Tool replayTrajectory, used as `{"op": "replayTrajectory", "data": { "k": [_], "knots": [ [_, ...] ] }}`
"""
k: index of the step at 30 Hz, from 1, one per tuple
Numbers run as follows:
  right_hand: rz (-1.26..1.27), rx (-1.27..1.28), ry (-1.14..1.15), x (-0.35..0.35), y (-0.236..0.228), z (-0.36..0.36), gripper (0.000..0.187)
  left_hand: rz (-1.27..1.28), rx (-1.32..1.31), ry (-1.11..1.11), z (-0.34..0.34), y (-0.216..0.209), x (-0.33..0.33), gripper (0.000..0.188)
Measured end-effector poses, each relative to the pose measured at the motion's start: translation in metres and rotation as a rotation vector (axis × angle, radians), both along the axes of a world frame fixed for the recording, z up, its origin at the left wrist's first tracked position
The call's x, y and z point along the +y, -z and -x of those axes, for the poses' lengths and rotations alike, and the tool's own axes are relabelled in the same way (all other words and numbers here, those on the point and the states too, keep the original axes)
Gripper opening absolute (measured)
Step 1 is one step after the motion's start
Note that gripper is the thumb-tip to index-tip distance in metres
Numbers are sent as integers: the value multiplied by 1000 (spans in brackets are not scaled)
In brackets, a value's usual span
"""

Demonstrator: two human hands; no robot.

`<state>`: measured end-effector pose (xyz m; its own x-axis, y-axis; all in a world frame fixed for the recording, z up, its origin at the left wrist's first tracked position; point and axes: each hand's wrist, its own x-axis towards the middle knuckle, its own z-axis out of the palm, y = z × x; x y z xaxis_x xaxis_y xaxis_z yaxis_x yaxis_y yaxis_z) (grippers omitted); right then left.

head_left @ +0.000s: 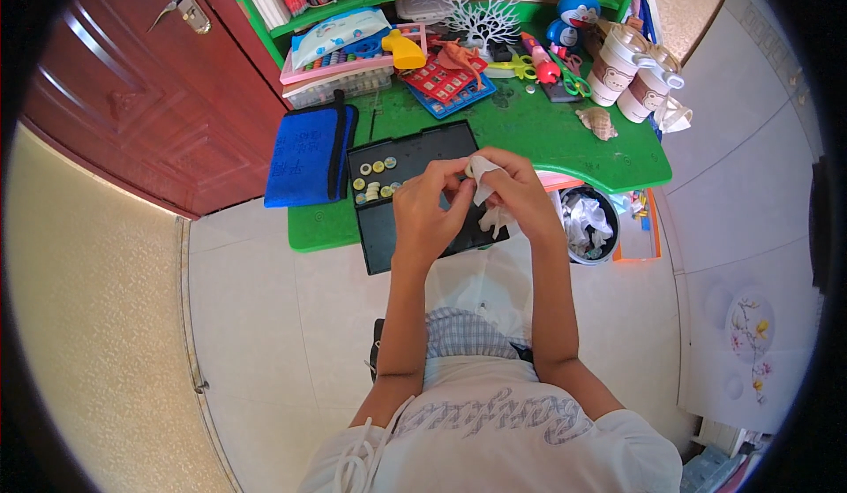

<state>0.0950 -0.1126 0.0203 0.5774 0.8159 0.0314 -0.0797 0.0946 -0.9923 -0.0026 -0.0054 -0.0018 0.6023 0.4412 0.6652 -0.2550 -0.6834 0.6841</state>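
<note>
Tissue (485,178) is bunched in R hand (520,195), prob. freeing fingertips, which touch L hand (427,208); can't tell if anything's pinched between. Black case (379,235) lies open below, discs (378,166) at hands' 9 o'clock, prob. for reach.

Home rm, grn desk (547,131) w/ toys (457,56), brn door (115,105)

Discs (378,166) in case (379,233), pouch (302,153) left.

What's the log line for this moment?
right hand: holds white tissue | left hand: close beside tissue | open black case: round pieces inside
</note>
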Motion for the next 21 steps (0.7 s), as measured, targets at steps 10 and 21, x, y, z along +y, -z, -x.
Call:
{"op": "replayTrajectory", "data": {
  "k": [10,21],
  "knots": [
    [-19,7,-21,-1,-1,-1,14,20,-6,15,-1,-2,-1,25],
    [10,-24,-8,-2,2,-3,15,-6,-12,7,-1,0,-1,27]
  ]
}}
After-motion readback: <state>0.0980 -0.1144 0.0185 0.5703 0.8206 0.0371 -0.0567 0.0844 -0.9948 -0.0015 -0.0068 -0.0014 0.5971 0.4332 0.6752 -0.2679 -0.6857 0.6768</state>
